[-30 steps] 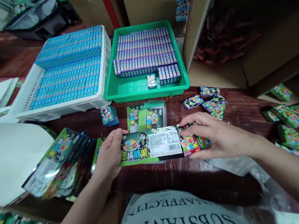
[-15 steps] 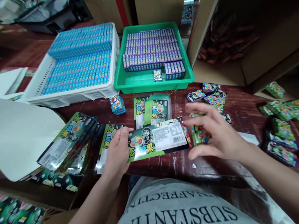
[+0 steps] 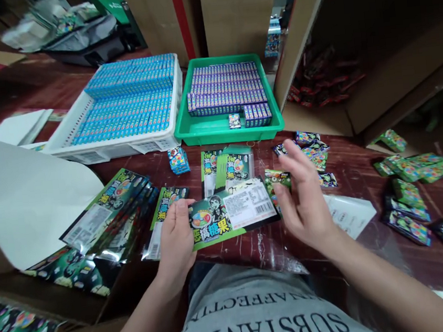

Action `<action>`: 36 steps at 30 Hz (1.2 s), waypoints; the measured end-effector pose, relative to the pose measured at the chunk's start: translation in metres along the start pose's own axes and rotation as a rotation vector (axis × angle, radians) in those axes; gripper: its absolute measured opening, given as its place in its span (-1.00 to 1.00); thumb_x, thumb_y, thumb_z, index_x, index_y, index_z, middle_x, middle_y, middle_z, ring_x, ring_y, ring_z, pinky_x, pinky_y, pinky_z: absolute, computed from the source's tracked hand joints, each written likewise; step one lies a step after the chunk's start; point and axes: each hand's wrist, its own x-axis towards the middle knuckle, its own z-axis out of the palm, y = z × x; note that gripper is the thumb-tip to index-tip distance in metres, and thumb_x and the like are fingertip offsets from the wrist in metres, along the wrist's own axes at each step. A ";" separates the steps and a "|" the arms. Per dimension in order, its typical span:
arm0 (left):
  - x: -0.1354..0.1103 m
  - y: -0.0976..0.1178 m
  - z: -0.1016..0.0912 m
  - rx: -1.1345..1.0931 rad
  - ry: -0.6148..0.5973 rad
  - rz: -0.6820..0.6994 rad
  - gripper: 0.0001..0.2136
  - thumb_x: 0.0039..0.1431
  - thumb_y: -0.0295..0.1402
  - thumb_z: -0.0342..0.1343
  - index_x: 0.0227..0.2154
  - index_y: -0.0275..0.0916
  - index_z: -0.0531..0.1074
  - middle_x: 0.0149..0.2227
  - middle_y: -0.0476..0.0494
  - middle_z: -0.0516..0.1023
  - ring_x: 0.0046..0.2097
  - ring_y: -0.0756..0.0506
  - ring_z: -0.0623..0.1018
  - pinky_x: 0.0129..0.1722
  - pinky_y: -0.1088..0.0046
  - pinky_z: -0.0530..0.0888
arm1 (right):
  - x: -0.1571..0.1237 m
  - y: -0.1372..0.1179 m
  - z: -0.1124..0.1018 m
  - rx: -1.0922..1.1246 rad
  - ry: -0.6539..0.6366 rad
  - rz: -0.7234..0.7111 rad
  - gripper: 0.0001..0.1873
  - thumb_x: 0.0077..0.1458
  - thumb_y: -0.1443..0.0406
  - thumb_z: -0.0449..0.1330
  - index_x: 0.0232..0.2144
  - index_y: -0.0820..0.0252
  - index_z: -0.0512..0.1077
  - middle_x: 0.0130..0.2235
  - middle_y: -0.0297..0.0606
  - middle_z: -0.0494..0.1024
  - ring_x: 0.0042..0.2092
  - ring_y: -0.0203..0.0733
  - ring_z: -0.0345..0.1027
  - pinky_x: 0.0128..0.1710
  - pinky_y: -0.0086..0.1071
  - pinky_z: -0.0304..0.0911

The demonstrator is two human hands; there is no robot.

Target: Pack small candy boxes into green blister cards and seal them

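While your left hand [image 3: 175, 234] pinches the pouch [image 3: 232, 212] by its left end, thumb on top, that grip is clenched on it. The pouch sits low over the table [image 3: 358, 165], label side up, right in front of you. Your right hand [image 3: 305, 205] is released (fingers spread, nothing in it), just beside the pouch's right end, a small box [image 3: 280, 178] behind its fingertips.

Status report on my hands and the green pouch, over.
Left hand holds green pouch, left end. Right hand open by its right end. Small green box beside those fingers.
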 end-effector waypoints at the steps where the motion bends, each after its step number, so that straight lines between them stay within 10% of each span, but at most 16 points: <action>1: 0.000 0.000 -0.002 -0.001 0.007 0.018 -0.60 0.16 0.09 0.21 -0.25 -0.18 0.46 -0.45 0.06 0.48 -0.48 0.00 0.49 -0.46 0.50 0.46 | -0.002 0.002 0.002 0.021 0.050 0.096 -0.39 0.34 0.25 0.10 0.36 -0.10 0.06 0.41 -0.09 0.13 0.39 0.16 0.09 0.28 0.19 0.20; 4: 0.000 0.001 -0.010 0.030 0.012 0.096 -0.60 0.18 0.09 0.19 -0.27 -0.18 0.46 -0.40 0.03 0.50 -0.43 0.00 0.52 -0.44 0.53 0.46 | -0.009 0.011 0.004 0.200 -0.035 0.348 -0.53 0.29 0.09 0.18 0.19 -0.02 0.26 0.04 -0.09 0.51 0.00 0.05 0.48 -0.09 -0.02 0.49; 11: 0.000 -0.005 -0.018 0.115 0.004 0.150 -0.59 0.24 0.10 0.14 -0.26 -0.19 0.47 -0.42 0.00 0.49 -0.47 -0.01 0.48 -0.48 0.53 0.44 | -0.008 0.014 -0.020 0.164 -0.234 0.325 -0.68 0.30 0.05 0.19 0.03 -0.02 0.40 -0.33 -0.35 0.50 -0.41 -0.22 0.35 -0.45 -0.30 0.33; 16: -0.003 -0.007 -0.019 0.155 -0.028 0.159 -0.59 0.26 0.11 0.12 -0.26 -0.19 0.48 -0.39 -0.01 0.50 -0.45 0.00 0.47 -0.46 0.53 0.42 | -0.002 0.008 -0.018 0.124 -0.291 0.215 -0.76 0.34 0.11 0.16 -0.01 -0.02 0.42 -0.20 -0.27 0.53 -0.21 -0.15 0.44 -0.22 -0.21 0.40; 22: -0.009 -0.002 -0.006 0.153 0.023 0.249 -0.59 0.31 0.09 0.06 -0.25 -0.19 0.49 -0.32 -0.04 0.50 -0.34 -0.01 0.47 -0.35 0.53 0.43 | -0.007 0.001 0.006 0.044 0.283 0.170 -0.79 0.38 0.21 0.09 -0.13 0.05 0.53 -0.02 -0.15 0.46 0.12 -0.01 0.33 0.11 0.01 0.30; 30: -0.015 -0.009 0.008 -0.142 0.052 0.046 -0.49 0.25 0.23 0.00 -0.20 -0.15 0.47 -0.39 -0.01 0.50 -0.43 -0.02 0.52 -0.39 0.46 0.50 | -0.039 0.011 0.015 0.231 -0.016 0.290 -0.47 0.24 0.14 0.29 0.24 -0.16 0.40 0.31 -0.19 0.33 0.33 0.09 0.19 0.32 0.18 0.14; 36: -0.038 -0.022 0.019 -0.365 0.000 -0.008 -0.43 0.28 0.27 -0.10 -0.17 -0.18 0.43 -0.31 -0.09 0.60 -0.31 -0.12 0.63 -0.27 0.32 0.57 | -0.048 0.020 0.026 0.708 -0.086 0.745 -0.34 0.20 0.11 0.33 0.31 -0.22 0.29 -0.01 -0.25 0.62 -0.30 -0.17 0.57 -0.24 -0.12 0.61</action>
